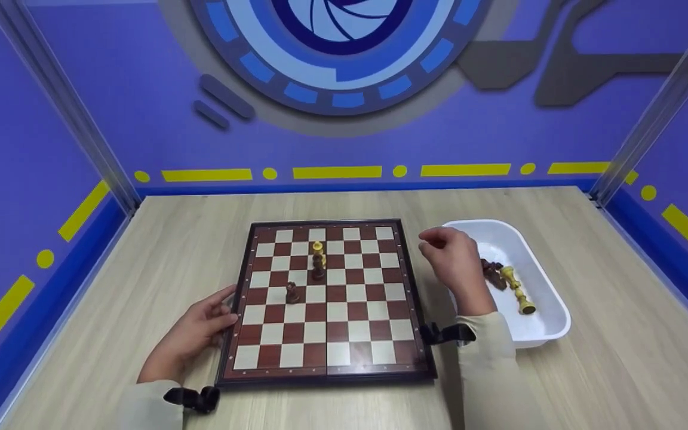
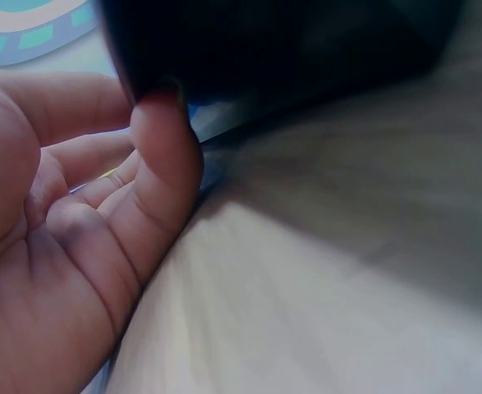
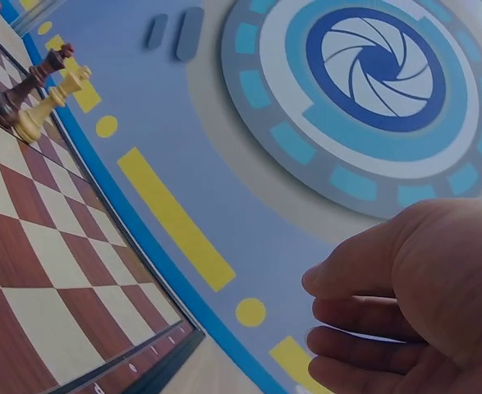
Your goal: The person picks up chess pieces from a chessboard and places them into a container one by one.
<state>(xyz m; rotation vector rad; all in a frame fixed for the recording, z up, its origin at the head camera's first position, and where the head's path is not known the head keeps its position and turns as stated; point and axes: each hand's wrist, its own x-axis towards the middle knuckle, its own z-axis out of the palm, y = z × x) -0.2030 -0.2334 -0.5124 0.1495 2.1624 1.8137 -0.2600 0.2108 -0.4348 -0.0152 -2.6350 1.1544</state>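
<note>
A brown-and-cream chessboard (image 1: 356, 292) with a dark rim lies on the table. My left hand (image 1: 203, 322) rests against its left edge, thumb and index fingertips at the rim. In the left wrist view, a fingertip (image 2: 162, 123) touches the board's dark side. My right hand (image 1: 451, 257) hovers between the board and a white tray (image 1: 535, 263), fingers loosely curled and holding nothing. On the board stand a yellow king (image 3: 52, 103), a brown chess piece (image 1: 318, 269) in front of it and another brown piece (image 1: 292, 292) nearer the front left.
Several yellow chess pieces (image 1: 517, 289) and brown chess pieces (image 1: 493, 275) lie in the tray, partly behind my right wrist. Blue wall panels (image 1: 344, 152) with yellow marks close off the back and sides of the wooden table (image 1: 189, 239).
</note>
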